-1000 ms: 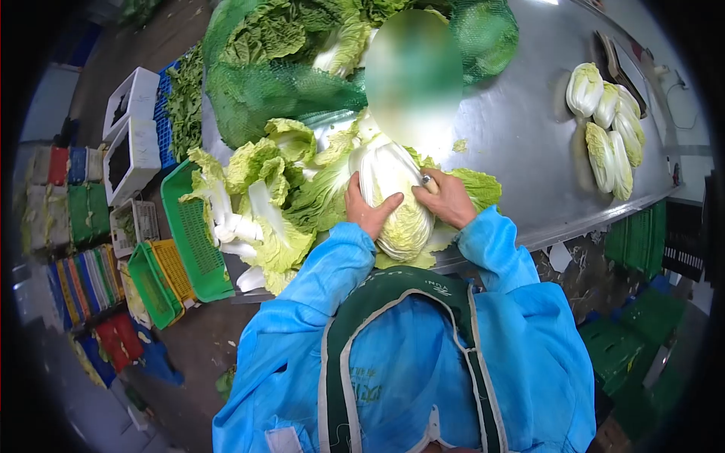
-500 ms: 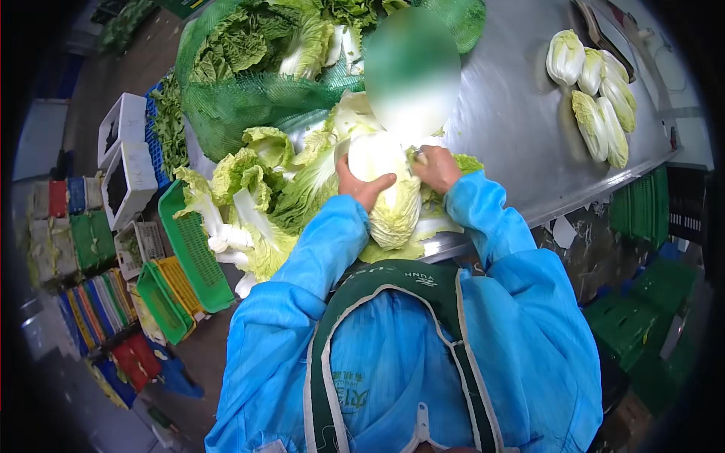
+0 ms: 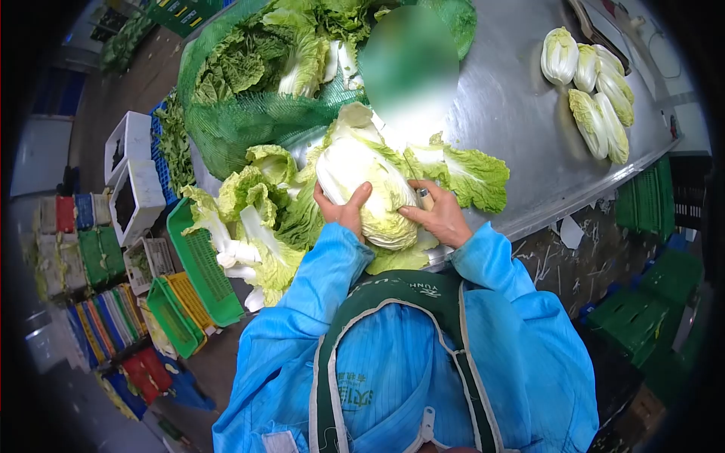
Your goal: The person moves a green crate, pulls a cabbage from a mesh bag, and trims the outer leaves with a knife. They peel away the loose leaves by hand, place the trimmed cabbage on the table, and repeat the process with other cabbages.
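My left hand [image 3: 343, 211] grips the near left side of a napa cabbage [image 3: 366, 181], thumb on top. The head lies tilted over loose outer leaves. At its right side, my right hand [image 3: 440, 215] is closed around what looks like a small knife; only its pale handle [image 3: 426, 199] shows, the blade being hidden. The fingertips of that hand touch the cabbage leaves. A loose green leaf [image 3: 477, 178] lies beyond the right hand. More trimmed leaves [image 3: 257, 230] are heaped left of the cabbage.
A green mesh sack [image 3: 249, 121] of leaves spreads at the back left. Several trimmed cabbages [image 3: 593, 98] lie on the metal table [image 3: 513, 128] at right. A green crate [image 3: 204, 260] stands at the left edge; a blurred patch covers part of the far side.
The cabbage has turned and tilted left, and a loose leaf now shows flat to its right. My right hand has moved down toward me along the cabbage's side.
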`<state>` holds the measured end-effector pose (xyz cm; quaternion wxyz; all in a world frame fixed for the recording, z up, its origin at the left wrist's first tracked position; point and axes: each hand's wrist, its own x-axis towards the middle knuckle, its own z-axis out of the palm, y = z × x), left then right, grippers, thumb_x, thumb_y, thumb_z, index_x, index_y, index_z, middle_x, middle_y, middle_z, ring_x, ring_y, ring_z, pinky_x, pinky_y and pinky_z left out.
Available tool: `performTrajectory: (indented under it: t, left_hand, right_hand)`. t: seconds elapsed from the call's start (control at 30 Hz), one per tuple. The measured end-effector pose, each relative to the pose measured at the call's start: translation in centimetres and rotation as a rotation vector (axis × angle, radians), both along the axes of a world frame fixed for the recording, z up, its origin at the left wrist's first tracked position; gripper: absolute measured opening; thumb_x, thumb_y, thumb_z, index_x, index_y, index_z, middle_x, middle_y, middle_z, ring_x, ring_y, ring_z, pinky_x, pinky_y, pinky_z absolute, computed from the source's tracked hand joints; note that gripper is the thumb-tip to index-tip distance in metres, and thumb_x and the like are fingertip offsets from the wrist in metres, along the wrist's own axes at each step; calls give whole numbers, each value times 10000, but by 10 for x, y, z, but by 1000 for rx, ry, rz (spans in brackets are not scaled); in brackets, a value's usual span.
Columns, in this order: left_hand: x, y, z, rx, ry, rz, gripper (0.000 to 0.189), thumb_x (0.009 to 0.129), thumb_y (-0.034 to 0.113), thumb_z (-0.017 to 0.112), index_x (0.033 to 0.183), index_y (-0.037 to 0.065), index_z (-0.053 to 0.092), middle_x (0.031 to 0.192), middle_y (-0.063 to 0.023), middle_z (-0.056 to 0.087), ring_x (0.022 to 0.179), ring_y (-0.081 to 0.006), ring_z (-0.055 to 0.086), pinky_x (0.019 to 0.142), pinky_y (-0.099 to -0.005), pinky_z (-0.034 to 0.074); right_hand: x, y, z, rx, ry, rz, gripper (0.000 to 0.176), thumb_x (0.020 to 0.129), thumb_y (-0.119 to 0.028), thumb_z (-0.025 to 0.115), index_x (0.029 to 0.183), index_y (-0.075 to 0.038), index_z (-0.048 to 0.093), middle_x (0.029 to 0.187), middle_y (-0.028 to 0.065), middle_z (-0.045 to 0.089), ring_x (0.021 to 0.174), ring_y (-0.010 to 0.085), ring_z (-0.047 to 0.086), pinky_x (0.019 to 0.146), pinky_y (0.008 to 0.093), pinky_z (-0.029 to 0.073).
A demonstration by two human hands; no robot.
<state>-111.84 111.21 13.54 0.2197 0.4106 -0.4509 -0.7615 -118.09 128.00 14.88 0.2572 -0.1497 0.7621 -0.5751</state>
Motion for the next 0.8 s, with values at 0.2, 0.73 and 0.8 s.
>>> performTrajectory:
  t: [0.2,0.73,0.8]
  left_hand:
    - [9,-16,18,52,62,-19,932,669,-7,750,1402,70,180,1272,-208,445,1113,-330,516,940,-441,468]
    - [44,-23,-15,1114,612,-616,805,825,506,584,1428,45,314,1397,-191,424,1199,-343,509,1045,-472,386]
    - [44,-16,-5,1067,627,-666,835,822,548,580,1432,50,304,1403,-184,417,1219,-330,491,1047,-458,384]
  right_hand:
    - [-12,0,3,105,111,-64,280,783,-117,660,1038,-11,612,769,119,643,697,190,598,668,338,490]
    - [-78,-44,22,-115,-509,135,445,781,-365,723,1003,13,642,621,63,572,539,123,568,472,246,451]
    - [-67,-40,8,-195,-604,101,434,788,-418,716,958,-28,632,515,1,486,380,73,433,335,212,334]
